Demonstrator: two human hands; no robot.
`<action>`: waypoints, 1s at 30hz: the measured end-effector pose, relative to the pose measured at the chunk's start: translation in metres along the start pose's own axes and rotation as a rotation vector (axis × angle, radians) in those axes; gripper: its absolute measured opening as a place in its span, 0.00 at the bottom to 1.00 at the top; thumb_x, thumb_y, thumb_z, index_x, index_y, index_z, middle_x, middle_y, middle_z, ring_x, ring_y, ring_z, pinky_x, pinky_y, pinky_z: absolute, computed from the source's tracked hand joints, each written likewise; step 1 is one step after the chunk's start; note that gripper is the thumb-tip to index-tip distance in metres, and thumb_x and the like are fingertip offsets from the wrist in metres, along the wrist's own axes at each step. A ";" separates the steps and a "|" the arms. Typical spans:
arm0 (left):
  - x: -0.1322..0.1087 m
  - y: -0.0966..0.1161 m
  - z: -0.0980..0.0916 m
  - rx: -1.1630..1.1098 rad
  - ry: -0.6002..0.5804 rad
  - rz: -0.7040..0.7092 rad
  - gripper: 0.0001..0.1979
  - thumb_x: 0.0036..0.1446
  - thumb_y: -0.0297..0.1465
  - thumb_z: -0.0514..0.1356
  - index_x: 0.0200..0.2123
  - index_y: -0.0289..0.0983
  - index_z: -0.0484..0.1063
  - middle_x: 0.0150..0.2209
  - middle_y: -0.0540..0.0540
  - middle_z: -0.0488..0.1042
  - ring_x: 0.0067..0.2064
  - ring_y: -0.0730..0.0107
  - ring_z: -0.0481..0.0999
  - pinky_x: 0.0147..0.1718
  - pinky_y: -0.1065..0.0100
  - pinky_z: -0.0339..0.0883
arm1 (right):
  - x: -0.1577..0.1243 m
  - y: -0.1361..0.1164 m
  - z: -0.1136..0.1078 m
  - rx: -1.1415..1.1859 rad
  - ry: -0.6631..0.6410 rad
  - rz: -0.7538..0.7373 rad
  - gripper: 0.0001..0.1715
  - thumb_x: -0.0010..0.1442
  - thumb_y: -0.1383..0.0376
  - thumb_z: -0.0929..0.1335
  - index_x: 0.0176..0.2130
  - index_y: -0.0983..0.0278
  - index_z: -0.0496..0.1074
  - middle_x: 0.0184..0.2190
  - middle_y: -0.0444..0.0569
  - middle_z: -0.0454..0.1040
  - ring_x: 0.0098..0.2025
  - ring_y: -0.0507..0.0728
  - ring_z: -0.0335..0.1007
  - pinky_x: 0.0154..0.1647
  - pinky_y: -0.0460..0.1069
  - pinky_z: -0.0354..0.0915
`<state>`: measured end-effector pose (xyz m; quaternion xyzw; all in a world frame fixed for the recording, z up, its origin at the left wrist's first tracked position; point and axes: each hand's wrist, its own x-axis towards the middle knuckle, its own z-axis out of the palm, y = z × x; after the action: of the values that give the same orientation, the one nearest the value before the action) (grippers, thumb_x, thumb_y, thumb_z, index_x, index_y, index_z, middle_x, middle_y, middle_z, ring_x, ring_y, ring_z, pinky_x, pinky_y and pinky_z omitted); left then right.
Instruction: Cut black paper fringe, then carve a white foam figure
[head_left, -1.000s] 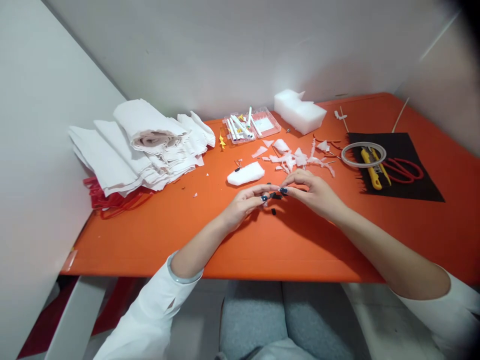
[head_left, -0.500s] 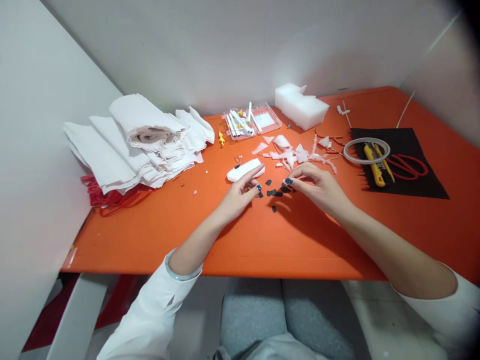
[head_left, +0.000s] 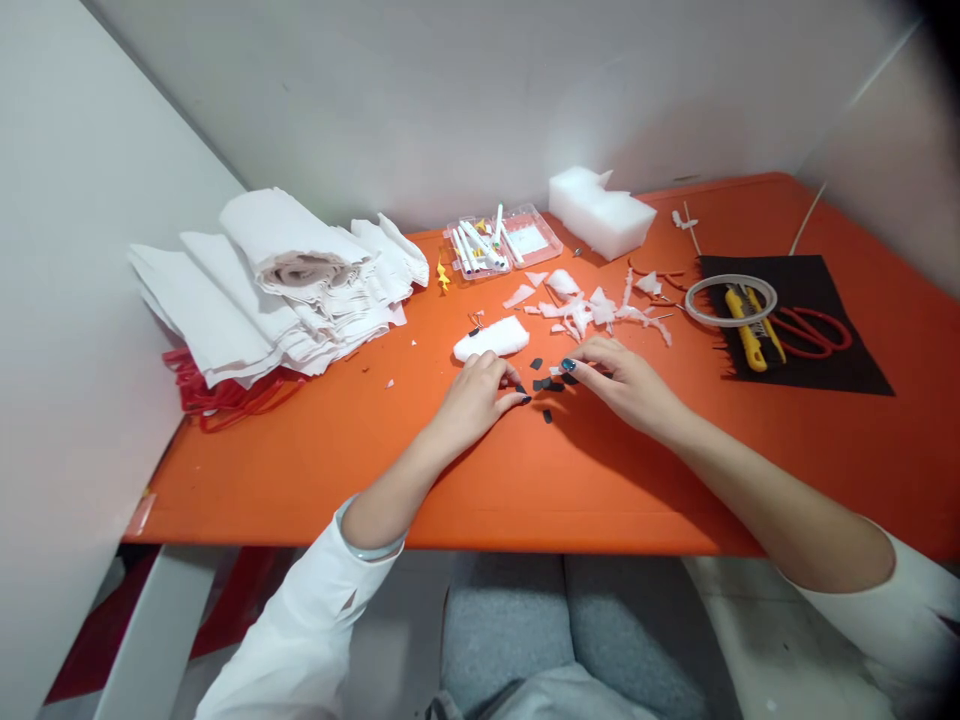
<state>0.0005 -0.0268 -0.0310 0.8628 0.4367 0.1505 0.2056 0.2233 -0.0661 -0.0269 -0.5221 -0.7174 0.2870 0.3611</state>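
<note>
On the orange table, my left hand (head_left: 474, 400) has its thumb and fingertips closed around the edges of a small black paper piece (head_left: 520, 388). My right hand (head_left: 626, 385) is held in a pinch above the other black pieces (head_left: 553, 386); whatever lies between its fingertips is too small to make out. Loose black pieces are scattered between the two hands, one of them (head_left: 547, 416) closer to the front. Just beyond my left hand rests a white foam shape (head_left: 491, 339) with a black piece and thin wires at its left end.
White foam scraps (head_left: 600, 308) and a foam block (head_left: 600, 213) lie behind. A marker box (head_left: 536, 240) stands at the back, stacked white paper (head_left: 247, 310) at left. At right, black paper (head_left: 840, 350) carries a tape roll (head_left: 694, 303), yellow cutter (head_left: 752, 345) and red scissors (head_left: 810, 335).
My left hand has drawn back from over the foam shape, and its fingers have curled down to the black piece. The right hand has shifted slightly left, still pinched.
</note>
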 end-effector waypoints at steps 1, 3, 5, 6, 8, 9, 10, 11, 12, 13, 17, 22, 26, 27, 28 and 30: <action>0.000 0.000 0.000 -0.012 -0.004 -0.009 0.07 0.56 0.34 0.62 0.36 0.37 0.70 0.39 0.45 0.70 0.44 0.61 0.68 0.44 0.61 0.64 | 0.000 0.000 0.000 -0.007 0.000 -0.006 0.14 0.64 0.60 0.63 0.34 0.64 0.73 0.34 0.50 0.72 0.39 0.57 0.65 0.43 0.52 0.59; 0.000 0.001 0.000 -0.035 -0.013 -0.018 0.06 0.56 0.33 0.62 0.35 0.37 0.69 0.38 0.46 0.70 0.44 0.62 0.68 0.44 0.62 0.64 | 0.000 -0.001 0.001 -0.014 -0.001 -0.018 0.14 0.64 0.60 0.63 0.34 0.64 0.73 0.34 0.50 0.72 0.39 0.57 0.65 0.43 0.52 0.59; 0.000 0.001 0.000 -0.048 -0.013 -0.014 0.05 0.56 0.32 0.61 0.34 0.37 0.68 0.38 0.46 0.69 0.43 0.63 0.68 0.44 0.62 0.64 | -0.001 -0.002 0.001 -0.013 -0.004 -0.022 0.13 0.64 0.61 0.62 0.34 0.64 0.73 0.34 0.50 0.72 0.39 0.57 0.65 0.43 0.52 0.59; 0.000 0.002 -0.001 -0.045 -0.007 -0.009 0.05 0.56 0.32 0.61 0.34 0.37 0.68 0.38 0.46 0.69 0.43 0.63 0.68 0.43 0.62 0.64 | -0.001 -0.002 0.000 -0.012 -0.007 -0.021 0.13 0.64 0.61 0.62 0.34 0.64 0.73 0.34 0.50 0.72 0.40 0.57 0.65 0.43 0.52 0.59; -0.001 0.002 -0.001 -0.022 0.014 -0.005 0.07 0.55 0.32 0.62 0.35 0.37 0.67 0.38 0.46 0.69 0.43 0.62 0.68 0.43 0.62 0.64 | -0.001 -0.003 0.000 -0.009 -0.010 -0.015 0.13 0.64 0.61 0.62 0.35 0.64 0.73 0.34 0.50 0.72 0.40 0.57 0.65 0.43 0.51 0.59; -0.002 0.002 -0.002 -0.005 0.023 -0.004 0.08 0.55 0.33 0.63 0.36 0.38 0.67 0.39 0.46 0.69 0.44 0.62 0.68 0.43 0.62 0.64 | -0.001 -0.003 0.000 -0.010 -0.010 -0.013 0.13 0.64 0.61 0.62 0.35 0.64 0.73 0.35 0.50 0.72 0.40 0.57 0.65 0.43 0.51 0.59; -0.002 0.002 -0.002 0.010 0.028 -0.005 0.09 0.54 0.33 0.63 0.37 0.38 0.68 0.39 0.46 0.69 0.44 0.61 0.68 0.43 0.62 0.64 | -0.001 -0.003 -0.001 -0.012 -0.008 -0.013 0.13 0.64 0.61 0.62 0.35 0.64 0.73 0.35 0.50 0.72 0.40 0.57 0.65 0.43 0.51 0.59; -0.002 0.002 -0.002 0.018 0.030 -0.010 0.09 0.54 0.33 0.63 0.37 0.38 0.68 0.40 0.46 0.69 0.44 0.61 0.68 0.43 0.62 0.64 | -0.001 -0.004 -0.001 -0.016 -0.004 -0.015 0.13 0.64 0.61 0.62 0.34 0.64 0.73 0.35 0.50 0.72 0.40 0.57 0.65 0.43 0.51 0.59; -0.002 0.001 -0.001 0.020 0.028 -0.015 0.08 0.55 0.34 0.63 0.37 0.38 0.69 0.39 0.46 0.70 0.44 0.61 0.68 0.43 0.61 0.64 | -0.001 -0.004 -0.001 -0.020 -0.004 -0.018 0.13 0.64 0.61 0.62 0.34 0.64 0.73 0.34 0.50 0.72 0.40 0.57 0.65 0.43 0.51 0.59; -0.002 0.001 -0.001 0.014 0.022 -0.020 0.08 0.55 0.34 0.62 0.36 0.38 0.69 0.39 0.46 0.70 0.44 0.61 0.68 0.44 0.61 0.64 | -0.001 -0.004 -0.001 -0.025 -0.005 -0.023 0.13 0.64 0.61 0.62 0.34 0.64 0.73 0.34 0.50 0.72 0.40 0.57 0.65 0.43 0.52 0.59; -0.002 0.001 0.000 -0.027 0.000 -0.029 0.06 0.55 0.34 0.62 0.35 0.38 0.70 0.38 0.46 0.70 0.44 0.61 0.69 0.44 0.61 0.64 | 0.000 -0.004 0.001 -0.037 -0.020 -0.039 0.13 0.64 0.62 0.62 0.34 0.63 0.73 0.33 0.49 0.72 0.39 0.57 0.65 0.42 0.52 0.59; -0.002 0.003 -0.001 -0.058 0.000 -0.043 0.06 0.54 0.33 0.62 0.34 0.38 0.70 0.37 0.46 0.71 0.43 0.61 0.69 0.43 0.61 0.64 | -0.001 -0.006 0.003 -0.034 -0.027 -0.047 0.13 0.64 0.62 0.62 0.34 0.63 0.73 0.33 0.50 0.72 0.39 0.58 0.65 0.43 0.53 0.60; -0.002 0.006 -0.003 -0.136 0.019 -0.060 0.06 0.52 0.32 0.63 0.31 0.38 0.69 0.34 0.48 0.72 0.38 0.65 0.70 0.38 0.64 0.64 | -0.001 -0.007 0.002 -0.024 -0.023 -0.038 0.11 0.63 0.62 0.64 0.35 0.63 0.74 0.34 0.50 0.72 0.39 0.58 0.66 0.42 0.53 0.61; -0.002 0.007 -0.004 -0.185 0.029 -0.076 0.06 0.52 0.31 0.63 0.32 0.38 0.69 0.33 0.49 0.73 0.35 0.67 0.70 0.36 0.65 0.64 | -0.001 -0.006 0.002 -0.016 -0.019 -0.035 0.11 0.63 0.62 0.64 0.35 0.63 0.74 0.34 0.50 0.72 0.38 0.57 0.66 0.42 0.52 0.61; -0.003 0.008 -0.004 -0.247 0.042 -0.100 0.05 0.52 0.31 0.63 0.33 0.39 0.70 0.33 0.50 0.74 0.33 0.69 0.70 0.34 0.66 0.64 | -0.001 -0.006 0.002 -0.001 -0.013 -0.030 0.10 0.62 0.61 0.65 0.35 0.63 0.75 0.33 0.49 0.72 0.38 0.57 0.66 0.41 0.52 0.61; -0.003 0.010 -0.005 -0.387 0.077 -0.159 0.06 0.53 0.33 0.62 0.35 0.39 0.72 0.32 0.51 0.75 0.29 0.72 0.69 0.31 0.68 0.64 | -0.001 -0.005 0.001 0.052 0.007 -0.014 0.10 0.61 0.60 0.66 0.34 0.63 0.75 0.33 0.48 0.72 0.36 0.56 0.67 0.38 0.50 0.61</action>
<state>0.0038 -0.0336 -0.0224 0.7637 0.4739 0.2475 0.3618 0.2196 -0.0685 -0.0240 -0.5085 -0.7122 0.3011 0.3788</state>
